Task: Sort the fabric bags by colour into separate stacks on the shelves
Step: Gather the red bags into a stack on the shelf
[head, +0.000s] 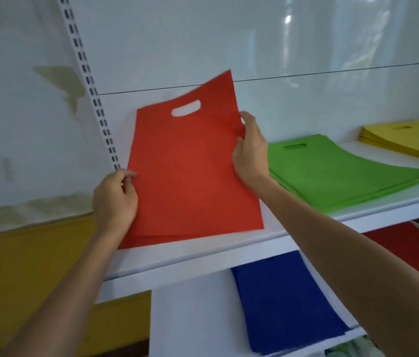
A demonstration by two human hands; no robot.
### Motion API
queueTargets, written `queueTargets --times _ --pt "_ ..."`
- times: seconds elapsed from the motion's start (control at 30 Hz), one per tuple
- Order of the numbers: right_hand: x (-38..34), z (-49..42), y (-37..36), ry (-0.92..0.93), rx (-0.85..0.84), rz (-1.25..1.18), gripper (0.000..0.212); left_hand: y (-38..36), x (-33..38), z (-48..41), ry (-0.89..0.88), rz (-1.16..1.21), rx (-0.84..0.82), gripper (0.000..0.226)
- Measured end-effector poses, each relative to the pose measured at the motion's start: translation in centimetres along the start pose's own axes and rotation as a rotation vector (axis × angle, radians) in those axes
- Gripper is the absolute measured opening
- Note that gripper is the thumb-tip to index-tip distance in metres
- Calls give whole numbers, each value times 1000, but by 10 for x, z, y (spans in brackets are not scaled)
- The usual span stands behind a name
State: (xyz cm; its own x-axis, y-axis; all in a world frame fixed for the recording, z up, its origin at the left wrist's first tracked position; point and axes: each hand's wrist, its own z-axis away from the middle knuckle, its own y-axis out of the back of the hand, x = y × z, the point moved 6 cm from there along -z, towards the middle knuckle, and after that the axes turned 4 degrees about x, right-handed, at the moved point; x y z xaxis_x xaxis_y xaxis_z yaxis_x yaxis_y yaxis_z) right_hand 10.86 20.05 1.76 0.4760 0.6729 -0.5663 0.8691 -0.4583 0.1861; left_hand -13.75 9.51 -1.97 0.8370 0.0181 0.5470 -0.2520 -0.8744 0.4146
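From the head view we faced a white back panel (280, 47) with a slotted upright (87, 78) at its 9 o'clock side, and below it a white upper shelf (203, 251). On that shelf a red bag (193, 171) stood tilted, its lower edge down near the shelf's front lip and its cut-out handle end raised toward the panel, so its long axis ran from 6 to 12 o'clock. The left hand (115, 197) pinched the bag's 9 o'clock edge low down. The right hand (250, 153) gripped the 3 o'clock edge higher up, fingers curled round the fabric. We could not tell whether a second red layer at the bottom edge was another bag. At 3 o'clock of the red bag, just beside the right wrist, lay a green stack (337, 173), and beyond it a yellow stack (404, 143). Blue bags (288, 305) and more red bags (414, 251) lay on the lower shelf. We judged the coming move to be tipping the handle end down toward 12 o'clock, clear of the green.
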Motion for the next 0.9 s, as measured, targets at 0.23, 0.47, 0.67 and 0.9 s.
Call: queueTargets --times 0.23,0.47,0.67,0.9 --pt "48 -41 175 44 125 204 80 -50 150 27 -145 290 -152 31" --pt "167 -17 391 -112 126 555 60 -153 331 140 -330 537 -416 30" --pt "259 64 544 -393 136 802 44 -235 427 288 -429 626 -737 42" --pt "358 168 617 -689 -31 835 47 -315 431 439 -314 578 -1018 26"
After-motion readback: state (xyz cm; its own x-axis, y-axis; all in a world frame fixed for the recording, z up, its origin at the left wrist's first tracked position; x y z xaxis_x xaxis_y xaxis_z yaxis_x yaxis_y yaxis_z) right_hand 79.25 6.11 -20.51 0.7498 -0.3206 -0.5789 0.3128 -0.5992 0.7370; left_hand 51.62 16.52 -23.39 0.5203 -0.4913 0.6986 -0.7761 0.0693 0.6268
